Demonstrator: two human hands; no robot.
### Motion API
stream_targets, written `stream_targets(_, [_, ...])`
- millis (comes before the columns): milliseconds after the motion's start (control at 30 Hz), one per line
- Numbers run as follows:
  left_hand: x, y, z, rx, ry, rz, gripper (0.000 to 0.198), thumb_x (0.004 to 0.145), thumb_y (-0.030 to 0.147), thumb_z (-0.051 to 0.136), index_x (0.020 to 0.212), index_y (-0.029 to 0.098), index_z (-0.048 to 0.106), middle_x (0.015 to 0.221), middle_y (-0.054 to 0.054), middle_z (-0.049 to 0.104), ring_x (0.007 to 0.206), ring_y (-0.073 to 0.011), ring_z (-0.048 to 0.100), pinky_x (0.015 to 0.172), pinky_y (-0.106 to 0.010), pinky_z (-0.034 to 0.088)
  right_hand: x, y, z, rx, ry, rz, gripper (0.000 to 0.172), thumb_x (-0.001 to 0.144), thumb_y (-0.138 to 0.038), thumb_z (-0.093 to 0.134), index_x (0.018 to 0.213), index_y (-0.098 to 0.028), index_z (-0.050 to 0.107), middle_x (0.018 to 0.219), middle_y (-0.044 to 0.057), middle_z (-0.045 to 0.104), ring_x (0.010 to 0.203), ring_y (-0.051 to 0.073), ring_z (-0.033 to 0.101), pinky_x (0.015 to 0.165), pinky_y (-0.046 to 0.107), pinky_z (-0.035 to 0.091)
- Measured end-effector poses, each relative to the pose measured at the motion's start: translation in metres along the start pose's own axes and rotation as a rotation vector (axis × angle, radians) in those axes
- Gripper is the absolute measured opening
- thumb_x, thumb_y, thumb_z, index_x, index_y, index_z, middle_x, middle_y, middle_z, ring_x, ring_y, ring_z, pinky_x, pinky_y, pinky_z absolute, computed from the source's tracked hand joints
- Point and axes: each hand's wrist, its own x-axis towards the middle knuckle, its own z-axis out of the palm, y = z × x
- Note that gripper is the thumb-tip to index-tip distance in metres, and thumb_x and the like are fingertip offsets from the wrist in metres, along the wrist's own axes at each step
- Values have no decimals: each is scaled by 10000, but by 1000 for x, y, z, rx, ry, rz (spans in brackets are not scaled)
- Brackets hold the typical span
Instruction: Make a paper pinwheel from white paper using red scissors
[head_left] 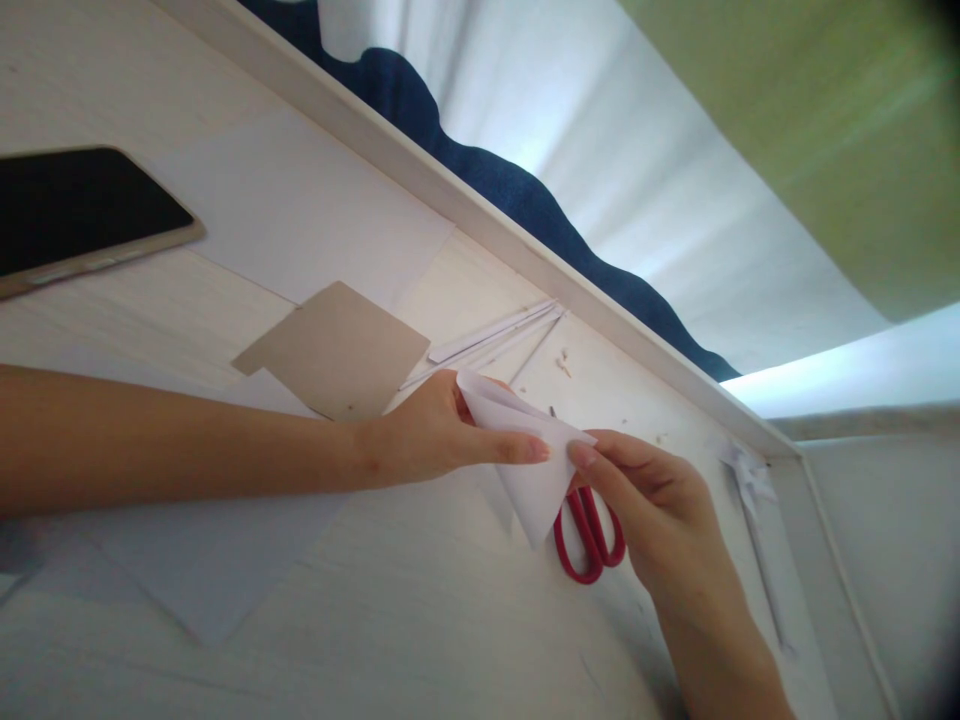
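A folded piece of white paper, roughly triangular with a loose flap along its top, is held up between both hands. My left hand grips its left side, the thumb lying flat across the front and the fingers hidden behind. At the paper's right corner, my right hand pinches it between thumb and fingers. Scissors with red handles lie on the table just below and behind the paper; their blades are mostly covered by it and my hand.
A brown card lies beyond my left forearm, near narrow paper strips. White sheets rest at the back and under the forearm. A phone sits at far left. A raised ledge and curtain border the table.
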Motion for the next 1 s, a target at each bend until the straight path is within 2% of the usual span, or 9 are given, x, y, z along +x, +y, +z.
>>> stream_targets(367, [0, 1, 0, -29, 32, -18, 202, 611, 308, 690, 641, 135, 591, 569, 49, 550, 527, -62, 488, 452, -145, 350, 1, 3, 1, 110, -5, -8, 113, 749, -232, 589, 846, -269, 634, 682, -45, 631, 600, 84, 555, 547, 171, 439])
stream_targets(533, [0, 4, 1, -42, 56, -66, 223, 596, 308, 698, 599, 130, 563, 533, 61, 514, 495, -53, 452, 434, -149, 325, 2, 4, 2, 135, 24, 48, 46, 711, -256, 629, 749, -230, 631, 622, -32, 615, 551, 80, 534, 496, 158, 417])
stream_targets(667, [0, 10, 1, -57, 54, -126, 186, 605, 260, 690, 595, 127, 560, 545, 59, 523, 510, -61, 467, 461, -161, 341, 3, 1, 5, 92, 110, 56, 76, 681, -285, 650, 684, -209, 640, 535, -26, 593, 498, 81, 514, 459, 161, 405])
stream_targets(833, [-1, 14, 0, -53, 31, -120, 176, 606, 261, 694, 620, 127, 580, 554, 57, 530, 522, -59, 474, 480, -156, 352, 3, -3, 7, 63, 169, 52, 112, 654, -319, 659, 659, -207, 651, 511, -15, 589, 463, 95, 501, 414, 177, 395])
stream_targets(1000, [0, 9, -1, -33, -6, -59, 214, 639, 299, 669, 782, 147, 622, 702, 14, 615, 639, -101, 545, 566, -183, 404, 4, -2, 6, 50, 155, 59, 139, 658, -336, 651, 678, -198, 659, 531, -4, 603, 454, 107, 506, 398, 192, 392])
